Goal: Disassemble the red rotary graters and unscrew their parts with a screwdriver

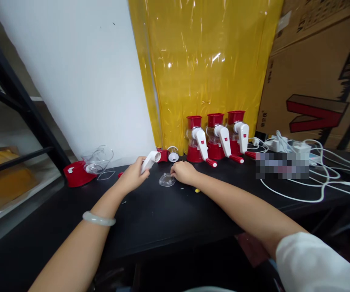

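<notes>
My left hand [135, 175] is wrapped round a white crank handle [149, 161], whose round hub points up and to the right; a bit of its red grip shows below the hand. With fingers pinched together, my right hand [184, 172] is at the edge of a small clear plastic piece [166, 179] on the black table. Just behind the hands are a metal grater drum [172, 154] with a white end and a red part [162, 155]. At the left, a red base [79, 173] lies tipped beside a clear plastic housing [97, 162].
Several assembled red-and-white rotary graters [215, 138] stand along the back. White cables and plugs [323, 182] tangle at the right, before a large cardboard box [311, 77]. A small yellow object [197, 190] lies by my right wrist. A shelf rack [16, 105] borders the left.
</notes>
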A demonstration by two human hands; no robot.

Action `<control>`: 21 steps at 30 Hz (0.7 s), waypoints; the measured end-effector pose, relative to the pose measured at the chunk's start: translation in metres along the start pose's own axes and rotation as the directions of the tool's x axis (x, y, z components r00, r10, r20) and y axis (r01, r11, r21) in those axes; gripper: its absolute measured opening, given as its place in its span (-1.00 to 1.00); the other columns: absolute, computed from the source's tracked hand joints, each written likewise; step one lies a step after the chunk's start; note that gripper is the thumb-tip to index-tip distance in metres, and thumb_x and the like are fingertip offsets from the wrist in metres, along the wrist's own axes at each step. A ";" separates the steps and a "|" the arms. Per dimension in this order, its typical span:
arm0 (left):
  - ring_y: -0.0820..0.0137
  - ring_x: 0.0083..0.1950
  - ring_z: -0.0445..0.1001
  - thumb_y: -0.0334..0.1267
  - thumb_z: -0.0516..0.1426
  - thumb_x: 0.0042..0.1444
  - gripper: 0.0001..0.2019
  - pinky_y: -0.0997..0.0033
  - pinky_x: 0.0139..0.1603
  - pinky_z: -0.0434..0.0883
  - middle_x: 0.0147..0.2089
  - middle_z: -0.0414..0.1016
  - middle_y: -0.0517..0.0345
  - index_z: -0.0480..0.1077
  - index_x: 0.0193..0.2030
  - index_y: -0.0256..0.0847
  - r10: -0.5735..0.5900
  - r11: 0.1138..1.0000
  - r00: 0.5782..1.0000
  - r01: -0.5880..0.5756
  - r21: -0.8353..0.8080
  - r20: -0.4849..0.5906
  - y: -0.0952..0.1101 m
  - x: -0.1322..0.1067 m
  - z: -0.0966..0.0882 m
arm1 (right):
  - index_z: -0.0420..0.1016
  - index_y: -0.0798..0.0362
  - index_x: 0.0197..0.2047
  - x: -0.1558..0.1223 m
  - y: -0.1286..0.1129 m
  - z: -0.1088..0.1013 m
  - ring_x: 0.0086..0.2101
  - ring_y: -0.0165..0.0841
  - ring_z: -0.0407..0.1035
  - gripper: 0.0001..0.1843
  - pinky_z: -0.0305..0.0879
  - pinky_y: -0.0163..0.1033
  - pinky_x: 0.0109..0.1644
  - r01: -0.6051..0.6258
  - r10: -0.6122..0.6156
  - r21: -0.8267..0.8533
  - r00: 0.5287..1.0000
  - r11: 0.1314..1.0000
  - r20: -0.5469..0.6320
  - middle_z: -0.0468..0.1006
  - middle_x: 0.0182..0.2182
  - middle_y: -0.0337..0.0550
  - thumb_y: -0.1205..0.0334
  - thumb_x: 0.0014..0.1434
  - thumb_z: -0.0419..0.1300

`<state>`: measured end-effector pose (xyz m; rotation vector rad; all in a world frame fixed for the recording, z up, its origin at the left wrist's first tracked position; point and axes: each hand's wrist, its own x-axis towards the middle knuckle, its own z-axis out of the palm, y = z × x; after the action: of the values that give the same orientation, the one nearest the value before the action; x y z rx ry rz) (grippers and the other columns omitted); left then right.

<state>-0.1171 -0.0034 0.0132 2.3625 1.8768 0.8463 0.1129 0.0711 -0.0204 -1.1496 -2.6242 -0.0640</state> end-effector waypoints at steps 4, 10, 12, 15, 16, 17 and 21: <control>0.19 -0.24 0.50 -0.05 0.03 0.19 -0.62 0.29 -0.22 0.34 -0.20 0.49 0.01 0.22 0.07 -0.21 -0.041 0.998 0.995 0.045 0.045 -0.091 -0.005 0.002 -0.002 | 0.65 -0.05 -0.14 0.008 -0.006 -0.001 -0.06 -0.22 0.51 -0.76 0.32 -0.23 -0.04 -0.041 0.040 0.016 0.998 0.999 0.050 0.65 -0.12 -0.06 0.18 0.22 0.16; 0.21 -0.30 0.47 0.01 0.03 0.21 -0.70 0.34 -0.32 0.27 -0.29 0.46 0.06 0.22 -0.09 -0.17 -0.109 0.986 0.985 0.125 0.112 -0.134 -0.010 0.003 -0.005 | 0.64 0.02 -0.15 0.033 -0.022 -0.006 -0.06 -0.18 0.51 -0.76 0.34 -0.18 -0.04 -0.028 0.037 -0.096 0.995 0.995 0.090 0.64 -0.12 0.00 0.28 0.20 0.16; 0.21 -0.31 0.47 0.02 0.03 0.21 -0.71 0.35 -0.34 0.25 -0.31 0.46 0.07 0.22 -0.12 -0.16 -0.129 0.983 0.982 0.145 0.115 -0.140 -0.011 0.003 -0.007 | 0.63 0.08 -0.14 0.045 -0.027 -0.007 -0.08 -0.15 0.52 -0.76 0.35 -0.15 -0.05 -0.029 0.040 -0.125 0.995 0.992 0.091 0.64 -0.12 0.07 0.30 0.19 0.16; 0.21 -0.32 0.48 0.05 0.03 0.20 -0.71 0.36 -0.35 0.25 -0.33 0.46 0.09 0.21 -0.16 -0.14 -0.134 0.983 0.980 0.151 0.109 -0.145 -0.012 0.003 -0.008 | 0.60 0.14 -0.09 0.063 -0.031 -0.006 -0.08 -0.13 0.53 -0.74 0.36 -0.13 -0.06 -0.044 0.058 -0.138 0.994 0.989 0.097 0.63 -0.10 0.13 0.32 0.18 0.17; 0.20 -0.31 0.48 0.06 0.03 0.21 -0.70 0.36 -0.34 0.25 -0.33 0.47 0.09 0.22 -0.16 -0.13 -0.129 0.983 0.981 0.146 0.110 -0.148 -0.013 0.003 -0.009 | 0.60 0.16 -0.08 0.068 -0.032 -0.006 -0.06 -0.12 0.52 -0.73 0.36 -0.11 -0.03 -0.053 0.067 -0.141 0.993 0.989 0.096 0.62 -0.09 0.15 0.33 0.17 0.18; 0.20 -0.30 0.49 0.07 0.02 0.20 -0.69 0.36 -0.34 0.26 -0.33 0.47 0.09 0.22 -0.16 -0.13 -0.123 0.983 0.981 0.141 0.115 -0.152 -0.014 0.003 -0.009 | 0.59 0.17 -0.07 0.072 -0.031 -0.006 -0.04 -0.11 0.51 -0.73 0.34 -0.09 0.00 -0.063 0.077 -0.142 0.993 0.988 0.091 0.62 -0.09 0.16 0.35 0.16 0.19; 0.17 -0.28 0.51 0.08 0.02 0.20 -0.68 0.35 -0.32 0.28 -0.31 0.50 0.07 0.25 -0.14 -0.14 -0.126 0.979 0.980 0.148 0.140 -0.152 -0.013 0.003 -0.011 | 0.59 0.21 -0.07 0.085 -0.025 -0.007 -0.01 -0.13 0.50 -0.73 0.30 -0.10 0.07 -0.139 0.143 -0.121 0.989 0.983 0.025 0.60 -0.05 0.22 0.35 0.19 0.16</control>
<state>-0.1327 -0.0003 0.0202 2.2732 2.2043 0.9138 0.0417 0.1134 0.0107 -1.3855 -2.5899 -0.1767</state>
